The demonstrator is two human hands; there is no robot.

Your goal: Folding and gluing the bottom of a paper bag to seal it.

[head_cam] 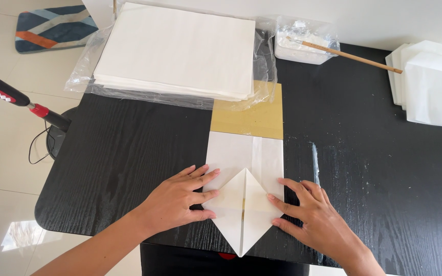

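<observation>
While both hands lie flat, the folded white paper sheet (244, 197) sits at the near edge of the black wood-grain worktop (129, 153), its lower end creased into a downward point. Left hand (180, 199): one, palm down, fingers spread, fingertips pressing the paper's left flap; nothing pinched. Right hand (315, 217): one, palm down, fingers spread, fingertips on the right flap. Beyond the paper, one mustard-yellow cardboard rectangle (249, 117) lies partly under it. Farther back: one stack of white sheets on clear plastic wrap (177, 48); one clear plastic tub of white paste (303, 43) with one thin wooden stick (349, 54); one pile of folded white paper pieces (428, 84) far right. Pale tiled floor (6, 153) left.
</observation>
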